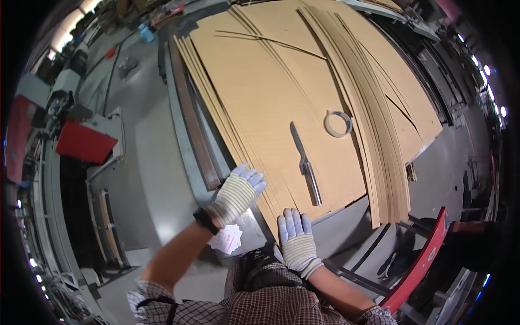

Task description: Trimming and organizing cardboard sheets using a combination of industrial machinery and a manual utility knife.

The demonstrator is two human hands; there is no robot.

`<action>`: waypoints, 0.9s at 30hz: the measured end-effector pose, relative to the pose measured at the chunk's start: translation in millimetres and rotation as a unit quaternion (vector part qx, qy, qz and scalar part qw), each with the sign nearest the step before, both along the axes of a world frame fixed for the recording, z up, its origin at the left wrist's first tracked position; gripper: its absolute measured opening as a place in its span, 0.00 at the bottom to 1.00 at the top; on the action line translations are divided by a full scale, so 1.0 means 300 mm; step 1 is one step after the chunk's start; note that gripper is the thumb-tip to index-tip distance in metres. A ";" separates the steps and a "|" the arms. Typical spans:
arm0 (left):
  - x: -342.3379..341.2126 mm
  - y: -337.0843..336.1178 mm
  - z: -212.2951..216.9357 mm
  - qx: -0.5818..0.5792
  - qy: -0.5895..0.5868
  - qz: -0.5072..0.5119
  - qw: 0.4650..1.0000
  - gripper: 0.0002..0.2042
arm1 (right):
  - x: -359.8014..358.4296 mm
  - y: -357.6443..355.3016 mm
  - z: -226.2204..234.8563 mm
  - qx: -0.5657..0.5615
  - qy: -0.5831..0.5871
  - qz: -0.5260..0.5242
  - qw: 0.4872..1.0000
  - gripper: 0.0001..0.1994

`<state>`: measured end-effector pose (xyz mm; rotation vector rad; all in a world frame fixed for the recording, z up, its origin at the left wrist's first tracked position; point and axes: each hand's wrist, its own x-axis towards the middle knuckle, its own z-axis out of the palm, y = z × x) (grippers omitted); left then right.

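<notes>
Cardboard stack [281, 103] on workshop table [184, 135]

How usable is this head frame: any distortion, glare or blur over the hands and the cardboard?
Head view: strong fisheye bending, so the cardboard sheets and table edges curve toward the dark rim. Lighting is even; small lamp glare only at the far right edge. The left hand, right hand, knife and tape roll are sharp, with soft shadows.
</notes>
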<state>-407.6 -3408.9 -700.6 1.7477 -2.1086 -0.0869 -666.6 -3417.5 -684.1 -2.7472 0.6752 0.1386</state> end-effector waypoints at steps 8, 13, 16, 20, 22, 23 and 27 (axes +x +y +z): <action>0.131 -0.085 0.001 0.092 -0.051 -0.133 0.985 0.11 | -0.025 -0.004 0.020 0.017 -0.034 -0.019 0.999 0.43; 0.152 -0.133 0.045 0.119 -0.094 -0.156 0.976 0.12 | -0.037 -0.008 0.021 0.021 -0.052 -0.024 0.998 0.43; 0.141 -0.192 0.078 0.157 -0.158 -0.179 0.958 0.10 | -0.035 -0.009 0.025 0.012 -0.049 -0.025 0.998 0.43; 0.137 -0.217 0.100 0.204 -0.178 -0.204 0.941 0.06 | -0.031 -0.008 0.037 0.004 -0.058 -0.017 0.998 0.44; 0.099 -0.227 0.177 0.422 -0.003 -0.038 0.906 0.06 | -0.038 -0.010 0.030 0.000 -0.062 -0.021 0.998 0.44; 0.102 -0.236 0.223 0.420 -0.006 -0.039 0.907 0.06 | -0.041 -0.007 0.027 -0.001 -0.063 -0.021 0.998 0.44; 0.232 -0.417 0.560 0.248 -0.291 -0.105 0.918 0.09 | -0.054 -0.013 0.016 0.004 -0.052 -0.030 0.998 0.44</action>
